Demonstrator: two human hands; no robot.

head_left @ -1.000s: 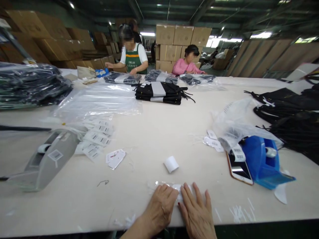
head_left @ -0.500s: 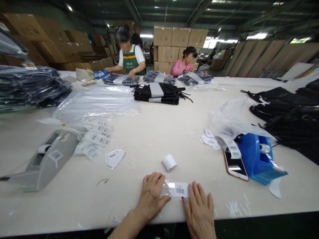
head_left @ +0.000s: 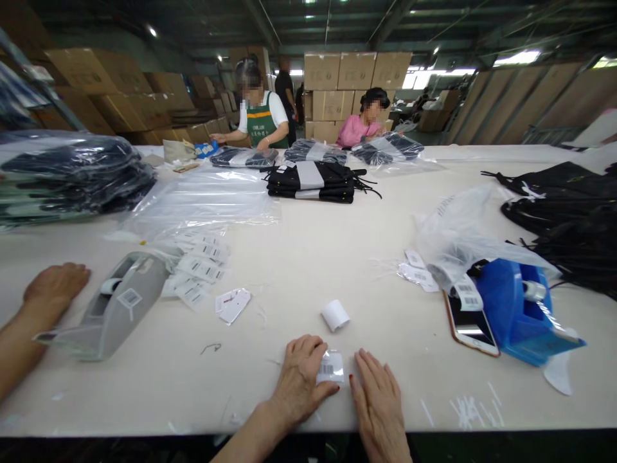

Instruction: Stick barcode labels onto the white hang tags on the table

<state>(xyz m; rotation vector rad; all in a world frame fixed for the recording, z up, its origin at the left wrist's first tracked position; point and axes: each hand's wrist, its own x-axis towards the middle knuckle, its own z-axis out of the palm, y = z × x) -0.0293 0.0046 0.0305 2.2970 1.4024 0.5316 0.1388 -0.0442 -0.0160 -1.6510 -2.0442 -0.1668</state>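
Note:
A small clear packet with a white barcode label (head_left: 330, 367) lies on the table near its front edge. My left hand (head_left: 303, 379) rests on the packet's left part, fingers spread and covering some of it. Just right of the packet, my right hand (head_left: 378, 399) lies flat on the table, apart from the label and holding nothing. A curled piece of white paper (head_left: 335, 315) sits a little beyond the packet. White hang tags (head_left: 233, 304) lie to the left.
At left are another person's hand (head_left: 58, 286), a grey tape dispenser (head_left: 123, 302) and bagged garments (head_left: 72, 173). Right: phone (head_left: 475, 331), blue dispenser (head_left: 515, 308), black garments (head_left: 569, 225). Folded black items (head_left: 313, 181) lie ahead; two people (head_left: 263, 122) work across the table.
The packet has shifted left, further under my left hand, and no longer touches my right hand. Another person's arm has appeared at the left. The view has shifted slightly.

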